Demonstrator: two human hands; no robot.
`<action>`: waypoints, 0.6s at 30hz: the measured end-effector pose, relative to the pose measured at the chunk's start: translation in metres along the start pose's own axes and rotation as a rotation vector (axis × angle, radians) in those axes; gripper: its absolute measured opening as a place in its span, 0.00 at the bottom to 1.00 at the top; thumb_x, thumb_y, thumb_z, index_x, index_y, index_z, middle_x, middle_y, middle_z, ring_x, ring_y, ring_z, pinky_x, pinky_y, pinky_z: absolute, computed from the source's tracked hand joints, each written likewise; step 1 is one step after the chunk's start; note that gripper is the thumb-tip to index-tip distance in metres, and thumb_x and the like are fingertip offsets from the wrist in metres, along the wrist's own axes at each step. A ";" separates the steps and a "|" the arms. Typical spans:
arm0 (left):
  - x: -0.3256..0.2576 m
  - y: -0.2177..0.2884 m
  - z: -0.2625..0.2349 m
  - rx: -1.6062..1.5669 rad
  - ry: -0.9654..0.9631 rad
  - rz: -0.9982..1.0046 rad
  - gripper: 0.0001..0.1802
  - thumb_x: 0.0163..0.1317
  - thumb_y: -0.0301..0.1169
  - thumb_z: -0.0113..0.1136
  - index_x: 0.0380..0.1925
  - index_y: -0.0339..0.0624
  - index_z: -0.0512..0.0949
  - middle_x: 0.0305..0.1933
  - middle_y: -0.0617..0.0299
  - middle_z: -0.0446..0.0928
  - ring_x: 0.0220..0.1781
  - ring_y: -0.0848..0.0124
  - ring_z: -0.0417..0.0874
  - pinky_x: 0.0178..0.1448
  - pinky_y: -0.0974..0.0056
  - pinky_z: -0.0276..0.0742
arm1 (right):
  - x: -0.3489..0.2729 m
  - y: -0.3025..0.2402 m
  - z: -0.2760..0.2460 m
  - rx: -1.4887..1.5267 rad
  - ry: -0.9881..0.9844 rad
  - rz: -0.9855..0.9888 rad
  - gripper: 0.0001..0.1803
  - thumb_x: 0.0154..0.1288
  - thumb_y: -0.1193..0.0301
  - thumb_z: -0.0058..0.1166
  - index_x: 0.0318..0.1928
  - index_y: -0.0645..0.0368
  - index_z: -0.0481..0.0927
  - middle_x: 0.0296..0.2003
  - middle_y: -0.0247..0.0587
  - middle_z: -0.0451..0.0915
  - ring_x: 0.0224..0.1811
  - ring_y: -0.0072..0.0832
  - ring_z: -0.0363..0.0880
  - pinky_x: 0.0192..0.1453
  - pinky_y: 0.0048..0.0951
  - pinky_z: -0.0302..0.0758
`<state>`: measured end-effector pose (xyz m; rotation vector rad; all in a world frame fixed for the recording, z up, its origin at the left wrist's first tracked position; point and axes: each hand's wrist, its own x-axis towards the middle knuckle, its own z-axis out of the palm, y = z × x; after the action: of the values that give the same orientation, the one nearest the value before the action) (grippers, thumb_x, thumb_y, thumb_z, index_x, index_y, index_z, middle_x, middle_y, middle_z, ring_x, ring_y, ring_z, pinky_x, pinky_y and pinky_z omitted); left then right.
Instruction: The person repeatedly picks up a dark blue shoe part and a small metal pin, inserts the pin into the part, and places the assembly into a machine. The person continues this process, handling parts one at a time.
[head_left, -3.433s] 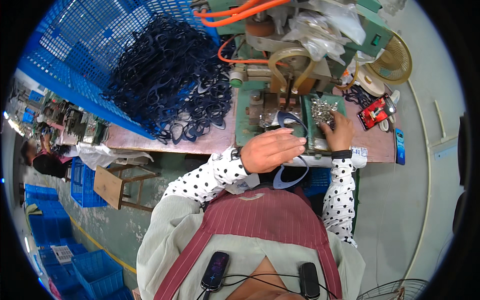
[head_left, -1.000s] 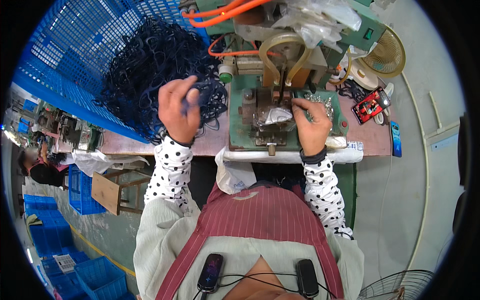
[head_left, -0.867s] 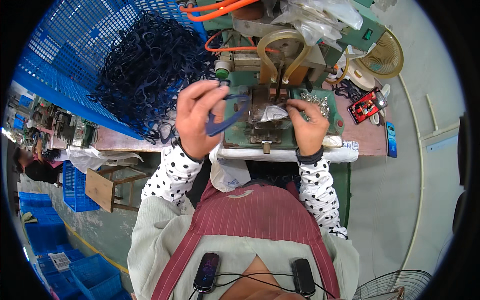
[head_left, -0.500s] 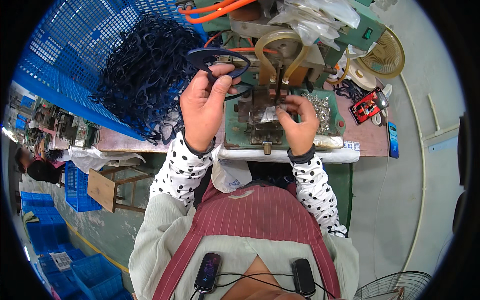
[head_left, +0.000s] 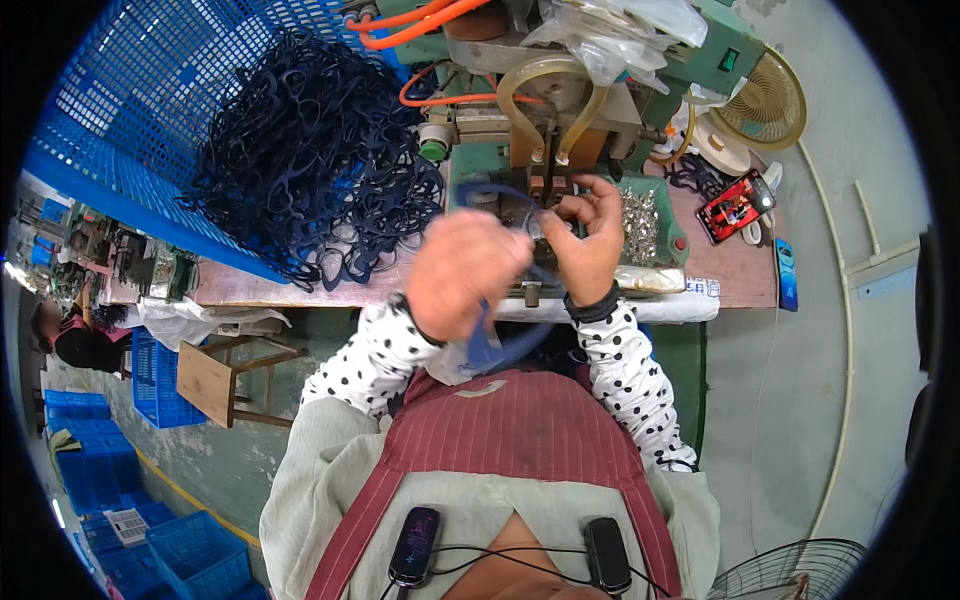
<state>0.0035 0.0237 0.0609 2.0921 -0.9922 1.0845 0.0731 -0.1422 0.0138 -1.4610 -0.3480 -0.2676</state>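
Observation:
My left hand (head_left: 468,272), smeared by motion, is closed on a navy blue strap (head_left: 488,350). The strap's blurred loops swing above and below that hand, over the front of the press. My right hand (head_left: 588,238) is at the green bench press (head_left: 478,165), thumb and fingers bent together beside its tooling. What its fingertips hold is too small and blurred to name. Two curved yellowish tubes (head_left: 597,105) run down to the tooling just beyond. Small shiny metal pieces (head_left: 640,222) fill a green tray to the right of this hand.
A large blue basket (head_left: 150,190) at the left spills a heap of navy straps (head_left: 310,150) onto the bench. Orange hoses (head_left: 425,22) and plastic bags (head_left: 625,35) hang over the machine. Two phones (head_left: 738,207) and a fan (head_left: 765,100) are at the right. A wooden stool (head_left: 208,383) stands left.
My left hand has swung down and right with the strap, from beside the heap to in front of the press. My right hand has shifted slightly left and stays at the tooling.

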 end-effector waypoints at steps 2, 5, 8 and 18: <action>-0.009 0.016 0.024 -0.100 -0.071 0.083 0.21 0.51 0.20 0.61 0.49 0.35 0.77 0.49 0.52 0.81 0.51 0.60 0.82 0.57 0.53 0.77 | 0.005 0.006 -0.010 -0.166 0.005 -0.109 0.27 0.53 0.79 0.64 0.53 0.63 0.68 0.35 0.41 0.84 0.38 0.26 0.81 0.46 0.26 0.75; -0.024 0.010 0.052 -0.122 -0.123 0.080 0.21 0.52 0.19 0.61 0.50 0.35 0.78 0.51 0.50 0.80 0.54 0.57 0.81 0.61 0.51 0.76 | 0.018 0.019 -0.044 -0.373 0.136 -0.204 0.22 0.53 0.77 0.63 0.50 0.62 0.75 0.38 0.42 0.84 0.41 0.32 0.83 0.49 0.32 0.75; -0.026 0.003 0.055 -0.141 -0.140 0.074 0.20 0.52 0.18 0.61 0.49 0.34 0.78 0.52 0.49 0.80 0.55 0.56 0.81 0.61 0.50 0.76 | 0.029 0.049 -0.100 -0.767 0.302 -0.231 0.17 0.55 0.75 0.61 0.47 0.57 0.78 0.37 0.41 0.84 0.40 0.36 0.82 0.48 0.34 0.74; -0.025 0.007 0.058 -0.118 -0.121 0.071 0.20 0.55 0.21 0.60 0.51 0.36 0.77 0.54 0.50 0.79 0.54 0.59 0.81 0.62 0.51 0.76 | 0.010 0.070 -0.148 -1.358 -0.127 0.016 0.16 0.58 0.65 0.62 0.44 0.60 0.78 0.36 0.51 0.80 0.39 0.52 0.79 0.41 0.47 0.76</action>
<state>0.0128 -0.0150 0.0115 2.0601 -1.1682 0.9181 0.1191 -0.2822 -0.0577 -2.8224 -0.2426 -0.4309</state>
